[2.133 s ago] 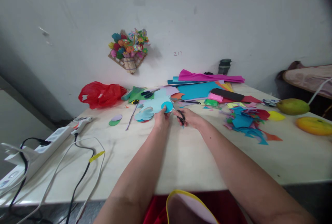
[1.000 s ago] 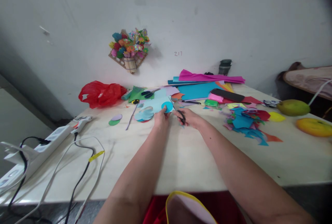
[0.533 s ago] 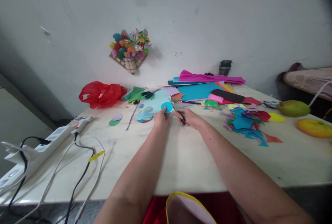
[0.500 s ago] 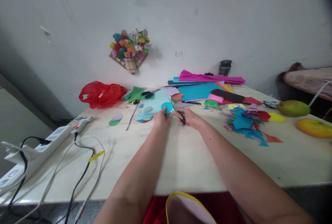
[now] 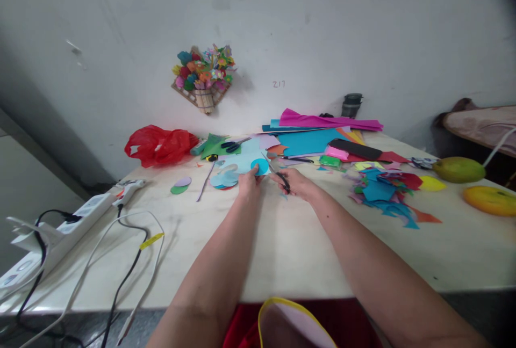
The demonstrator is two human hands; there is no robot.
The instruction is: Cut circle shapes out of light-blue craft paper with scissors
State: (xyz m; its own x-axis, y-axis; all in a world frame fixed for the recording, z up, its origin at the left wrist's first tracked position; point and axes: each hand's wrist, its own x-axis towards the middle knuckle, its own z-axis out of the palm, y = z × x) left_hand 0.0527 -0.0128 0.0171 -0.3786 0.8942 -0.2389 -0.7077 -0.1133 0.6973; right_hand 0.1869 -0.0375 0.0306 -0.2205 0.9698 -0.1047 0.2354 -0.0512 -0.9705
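My left hand (image 5: 249,182) pinches a round piece of blue paper (image 5: 260,166) at its lower left edge. Fingers of my right hand (image 5: 296,182) are wrapped round the dark handles of a pair of scissors (image 5: 285,183), whose blades point up and left beside the blue circle. Whether the blades touch the paper is too small to tell. Just left of my left hand lies a stack of light blue paper circles (image 5: 224,178), next to a pale blue sheet (image 5: 246,160). Further left, a green and lilac paper circle (image 5: 181,185) rests on the table (image 5: 298,251).
A pile of paper scraps (image 5: 379,189) lies to the right, near two mangoes (image 5: 459,169). Sheets of coloured paper (image 5: 310,143), a black phone-like slab (image 5: 355,149) and spare scissors (image 5: 234,145) lie behind. A red plastic bag (image 5: 159,145), power strip (image 5: 66,230) and cables stand left.
The whole view has shifted very slightly. Both hands keep nearly the same place, still holding the blue circle and the scissors.
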